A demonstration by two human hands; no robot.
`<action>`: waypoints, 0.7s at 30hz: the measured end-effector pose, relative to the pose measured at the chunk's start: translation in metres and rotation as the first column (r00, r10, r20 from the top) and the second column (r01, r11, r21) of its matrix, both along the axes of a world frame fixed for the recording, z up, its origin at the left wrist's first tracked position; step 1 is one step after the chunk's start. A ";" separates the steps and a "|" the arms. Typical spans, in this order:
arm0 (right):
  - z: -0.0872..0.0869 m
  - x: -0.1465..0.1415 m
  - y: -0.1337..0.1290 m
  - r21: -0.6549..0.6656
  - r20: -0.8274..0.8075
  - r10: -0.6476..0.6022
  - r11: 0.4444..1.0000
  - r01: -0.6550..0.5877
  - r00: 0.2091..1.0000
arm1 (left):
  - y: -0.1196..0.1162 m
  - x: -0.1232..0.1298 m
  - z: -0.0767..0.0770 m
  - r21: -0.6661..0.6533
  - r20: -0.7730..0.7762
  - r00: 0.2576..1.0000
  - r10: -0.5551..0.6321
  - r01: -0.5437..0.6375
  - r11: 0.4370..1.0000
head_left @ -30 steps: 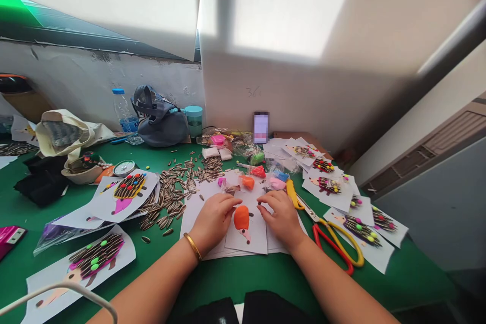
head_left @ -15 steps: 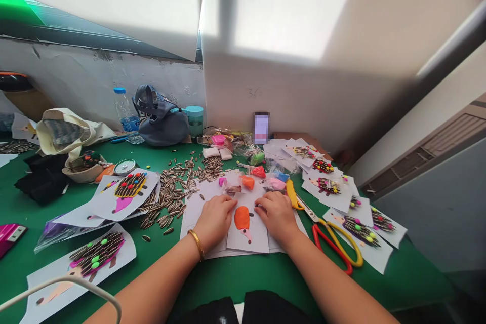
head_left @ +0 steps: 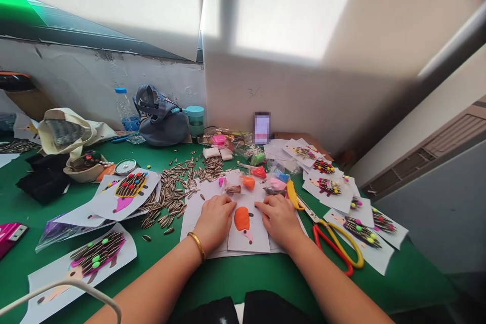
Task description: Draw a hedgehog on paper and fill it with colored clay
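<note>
A white card [head_left: 255,243] lies in front of me on larger white sheets [head_left: 189,223]. On it is an orange clay body [head_left: 242,218] with a pink pointed head [head_left: 247,235] and small dark pieces. My left hand [head_left: 217,217] rests at the card's left edge, its fingers bent over the paper. My right hand [head_left: 280,217] lies at the right edge, index finger stretched toward the card's upper corner, the other fingers curled. Nothing shows in either hand. Bagged clay in orange [head_left: 248,182], red [head_left: 259,172] and pink [head_left: 276,184] sits just beyond them.
Sunflower seeds [head_left: 172,195] spread over the green table [head_left: 243,273] on the left, near decorated cards [head_left: 127,197]. Scissors [head_left: 334,243] and more hedgehog cards [head_left: 360,235] lie at the right. A phone [head_left: 261,129], blue bag [head_left: 163,121] and bottle [head_left: 127,114] stand behind.
My right hand's fingers have shifted slightly, with the index finger now straighter at the card's edge. My left hand has hardly moved.
</note>
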State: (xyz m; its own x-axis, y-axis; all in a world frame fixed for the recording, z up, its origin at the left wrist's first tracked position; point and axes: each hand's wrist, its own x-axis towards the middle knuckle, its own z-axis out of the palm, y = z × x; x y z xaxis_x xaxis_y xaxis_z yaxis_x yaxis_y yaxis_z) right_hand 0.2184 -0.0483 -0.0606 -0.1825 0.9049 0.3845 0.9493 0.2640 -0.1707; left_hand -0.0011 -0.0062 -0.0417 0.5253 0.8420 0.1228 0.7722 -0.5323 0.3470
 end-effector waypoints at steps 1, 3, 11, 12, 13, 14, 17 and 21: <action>0.000 0.000 0.000 -0.005 0.008 -0.008 1.000 0.008 1.000 | 0.000 0.000 0.000 0.002 -0.001 1.000 0.001 -0.001 1.000; 0.000 0.000 0.000 -0.012 0.003 -0.011 1.000 0.011 1.000 | 0.000 0.000 -0.001 0.006 -0.001 1.000 0.005 -0.005 1.000; 0.001 0.001 -0.001 0.021 -0.020 0.012 1.000 -0.012 1.000 | 0.000 -0.001 -0.002 0.019 0.008 1.000 0.006 -0.006 1.000; 0.001 0.001 -0.001 0.017 -0.022 0.011 1.000 -0.011 1.000 | 0.000 -0.001 -0.001 0.017 0.005 1.000 0.007 -0.007 1.000; 0.002 0.001 -0.001 0.012 -0.027 0.016 1.000 -0.015 1.000 | 0.000 0.000 0.000 0.015 0.001 1.000 0.007 -0.007 1.000; 0.002 0.001 -0.001 0.011 -0.033 0.024 1.000 -0.023 0.999 | 0.000 0.000 0.000 0.014 -0.003 1.000 0.004 -0.004 1.000; 0.002 0.001 -0.001 0.010 -0.039 0.033 0.999 -0.032 0.999 | 0.000 0.000 0.001 0.011 -0.014 1.000 -0.005 0.005 1.000; 0.001 0.001 -0.001 0.010 -0.038 0.031 0.999 -0.031 0.999 | 0.000 -0.001 0.000 0.012 -0.004 1.000 0.005 -0.005 1.000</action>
